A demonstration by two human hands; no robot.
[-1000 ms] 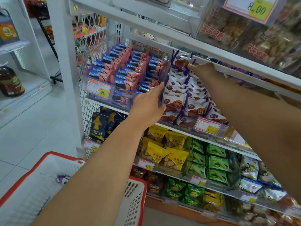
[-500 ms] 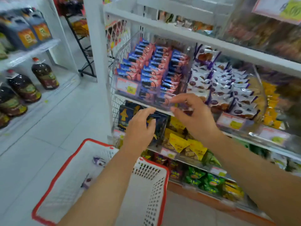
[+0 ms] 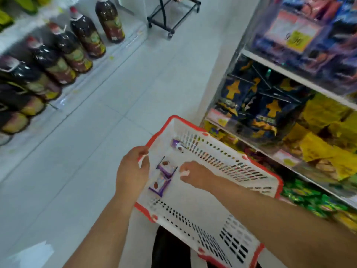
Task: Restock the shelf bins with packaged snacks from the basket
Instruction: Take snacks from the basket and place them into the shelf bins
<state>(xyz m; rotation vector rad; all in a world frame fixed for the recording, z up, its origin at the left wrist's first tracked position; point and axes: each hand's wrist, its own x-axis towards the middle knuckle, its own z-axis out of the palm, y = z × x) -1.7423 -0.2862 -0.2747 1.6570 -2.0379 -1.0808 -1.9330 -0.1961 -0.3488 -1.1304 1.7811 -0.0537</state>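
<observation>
Shelf bins (image 3: 301, 33) blurred; right hand (image 3: 193, 174) fingers unclear.

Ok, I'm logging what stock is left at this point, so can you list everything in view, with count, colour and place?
basket: one, white with red rim, tilted in front of the shelf
purple snack packets: three, purple and white, inside the basket; two together, one at the far end
dark bottles: a row, dark with red caps, low shelf at left
blue bags: several, dark blue with yellow, shelf bin at right
yellow bags: several, bin beside the blue bags
green packets: several, lowest shelf visible
price tag: one, yellow, top bin
black rack: one, far floor
left hand: grips the basket rim
right hand: inside the basket, beside the packets
</observation>
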